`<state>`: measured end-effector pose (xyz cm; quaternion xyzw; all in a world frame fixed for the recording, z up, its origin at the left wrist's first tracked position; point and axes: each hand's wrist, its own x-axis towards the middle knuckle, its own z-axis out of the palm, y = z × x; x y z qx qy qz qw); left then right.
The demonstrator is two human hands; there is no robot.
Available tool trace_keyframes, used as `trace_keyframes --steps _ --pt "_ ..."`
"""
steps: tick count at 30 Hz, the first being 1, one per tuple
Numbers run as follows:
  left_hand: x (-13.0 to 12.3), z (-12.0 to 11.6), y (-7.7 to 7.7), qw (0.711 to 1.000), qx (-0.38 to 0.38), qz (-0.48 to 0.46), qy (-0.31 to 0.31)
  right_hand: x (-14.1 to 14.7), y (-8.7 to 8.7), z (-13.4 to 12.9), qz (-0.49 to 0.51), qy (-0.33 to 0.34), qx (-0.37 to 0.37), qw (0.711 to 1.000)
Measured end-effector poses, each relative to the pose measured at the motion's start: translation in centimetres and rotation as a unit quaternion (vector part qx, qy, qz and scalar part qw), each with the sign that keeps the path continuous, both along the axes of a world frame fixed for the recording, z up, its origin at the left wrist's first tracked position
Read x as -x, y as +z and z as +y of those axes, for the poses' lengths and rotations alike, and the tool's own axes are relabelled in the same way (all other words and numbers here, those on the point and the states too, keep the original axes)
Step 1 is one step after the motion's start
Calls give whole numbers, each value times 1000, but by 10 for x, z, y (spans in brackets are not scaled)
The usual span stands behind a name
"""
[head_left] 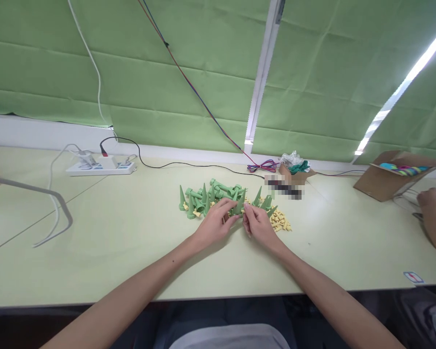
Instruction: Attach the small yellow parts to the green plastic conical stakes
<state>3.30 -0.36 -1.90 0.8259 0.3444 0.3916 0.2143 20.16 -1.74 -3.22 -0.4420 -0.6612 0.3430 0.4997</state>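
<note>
My left hand (218, 221) curls its fingers and thumb around a green plastic cone spike (240, 203), which points up. Pressed close on its right side, my right hand (260, 225) is closed in a pinch at the spike's base. Whatever lies between those right fingertips is too small to make out. Behind and left of my hands lies a heap of green plastic spikes (222, 189), some upright and some on their sides. Small yellow plastic pieces (280, 221) are piled beside my right hand, and a few sit at the bases of upright spikes on the left.
A white power strip (121, 168) with plugs stands at the back left. Behind the pile are a black cable, bundled wires (263, 166) and a small torn box (297, 175). At right are a cardboard box (381, 179) and another person's hand (432, 206).
</note>
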Motion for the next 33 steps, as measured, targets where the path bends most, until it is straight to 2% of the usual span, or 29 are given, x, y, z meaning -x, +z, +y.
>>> trace_keyframes --steps 5,7,11,14,17,23,33 --pt "0 1 2 998 15 -22 60 0 -2 2 17 -17 -7 1000" --pt "1 1 4 997 39 -25 65 0 -2 2 18 -24 -19 999" --pt "0 -1 9 988 152 -25 25 -1 0 0 25 -29 -28 999" --pt "-1 -1 10 962 265 -64 -12 -2 0 -2 -6 -17 -46 999" --pt "-1 0 12 940 326 -96 -35 -2 1 -3 -48 9 -70 996" --pt "3 -1 18 942 319 -95 -48 -2 1 -3 -67 29 -88 993" --pt "5 1 14 946 301 -89 -83 -3 -2 -3 -48 36 -94 994"
